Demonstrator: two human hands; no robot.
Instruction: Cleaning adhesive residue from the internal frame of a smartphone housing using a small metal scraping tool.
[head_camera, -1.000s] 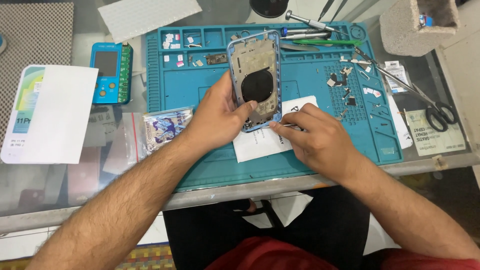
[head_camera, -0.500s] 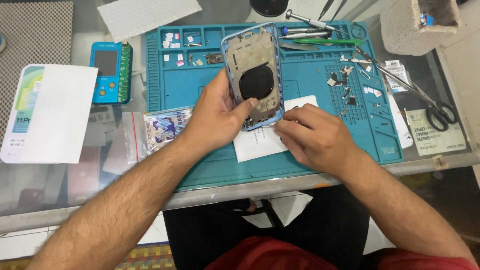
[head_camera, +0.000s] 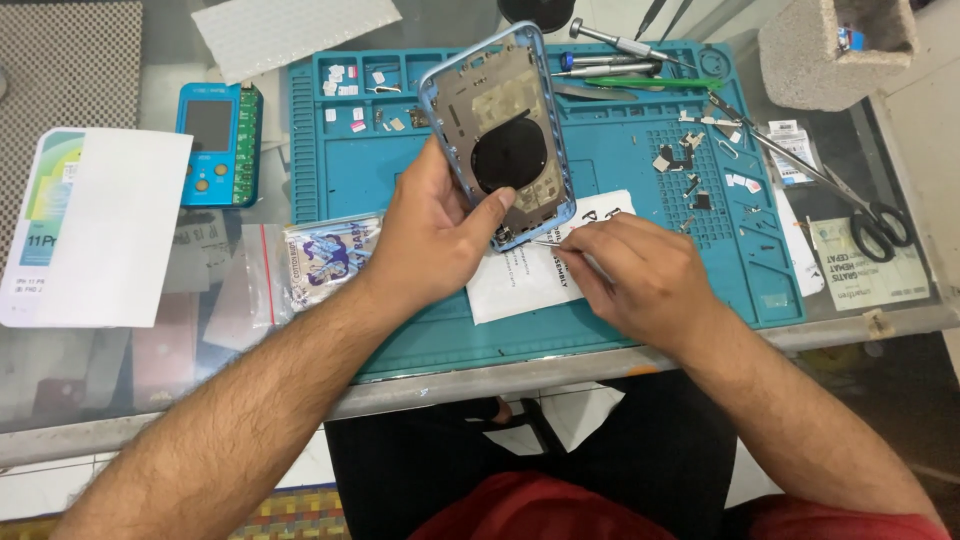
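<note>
Phone housing (head_camera: 505, 130), blue-rimmed, stripped to a bare shell: no screen, no board, only metal plates and a round dark coil pad showing inside. Left hand (head_camera: 430, 235) grasps it by its lower end, thumb across the inner face, shell tilted up off the blue repair mat (head_camera: 640, 170) over the mat's middle.

Right hand (head_camera: 640, 270) pinched closed on fine tweezers (head_camera: 545, 243), tips at the shell's bottom edge, just beside the left thumb. What the tips hold, if anything, too small to tell.

Judged stage: teardown far along, work now at the bottom-edge parts. Small removed pieces and screws (head_camera: 690, 165) lie scattered on the mat's right half; more bits sorted in the tray compartments (head_camera: 350, 90) along the mat's far edge. Screwdrivers (head_camera: 610, 45) parked at the far edge, unused. Scissors (head_camera: 860, 205) off the mat at the worktop's right edge. White paper slip (head_camera: 520, 280) under both hands; blue handheld tester (head_camera: 215, 145) left of the mat.

Left to do, by the look: whatever remains seated at the bottom edge
</note>
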